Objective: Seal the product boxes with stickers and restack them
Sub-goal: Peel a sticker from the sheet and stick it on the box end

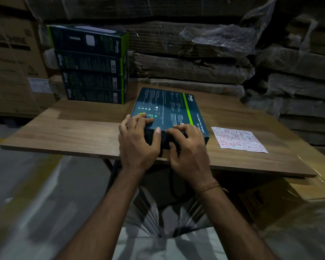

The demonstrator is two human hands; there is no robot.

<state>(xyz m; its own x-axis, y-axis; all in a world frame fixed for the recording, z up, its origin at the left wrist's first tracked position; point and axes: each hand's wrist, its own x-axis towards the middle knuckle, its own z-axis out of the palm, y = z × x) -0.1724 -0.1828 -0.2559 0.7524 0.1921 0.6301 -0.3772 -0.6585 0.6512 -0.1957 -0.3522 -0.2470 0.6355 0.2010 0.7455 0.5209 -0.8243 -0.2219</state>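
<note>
— Box point(167, 111) position?
— Flat on table point(73, 128), centre frame, long axis running away toward upper frame. Near end under both hands; left hand point(137, 141) and right hand point(188, 147) equally close, fingers curled over its near edge, thumbs on the front face, gripping it.
— Stickers?
— Sheet point(238, 139) lies right of box, nearer right hand. Stack point(91, 66) upper left, nearer left.
— Look?
— Dark teal, green stripe, small print on top. Seal not visible; cannot tell.

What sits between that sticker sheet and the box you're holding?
Nothing: only bare table separates the sticker sheet from the box, per the head view.
</note>
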